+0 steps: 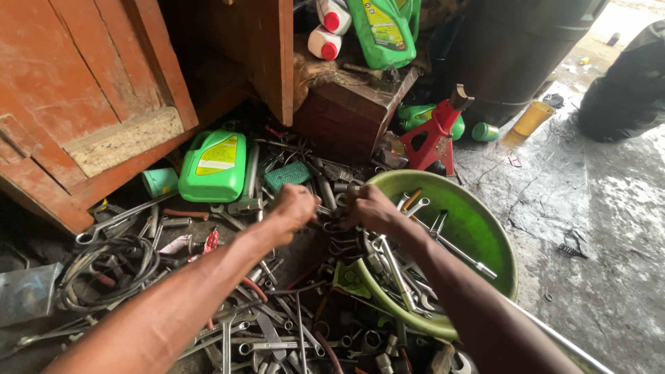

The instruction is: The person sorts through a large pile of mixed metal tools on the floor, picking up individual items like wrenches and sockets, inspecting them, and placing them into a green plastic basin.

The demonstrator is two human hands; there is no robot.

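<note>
My left hand (294, 206) and my right hand (370, 208) meet over a heap of metal wrenches (277, 325) on the floor. Both are closed on a bunch of dark metal tools (332, 218) held between them; what exactly they are is hard to tell. Just to the right of my right hand is a green plastic basin (478, 228) with several spanners inside.
A green oil jug (215, 166) lies left of the hands, coiled cables (104, 270) further left. A red jack stand (438, 135) stands behind the basin. A wooden cabinet (104, 104) and a box with bottles are at the back. Wet concrete floor (596, 228) lies right.
</note>
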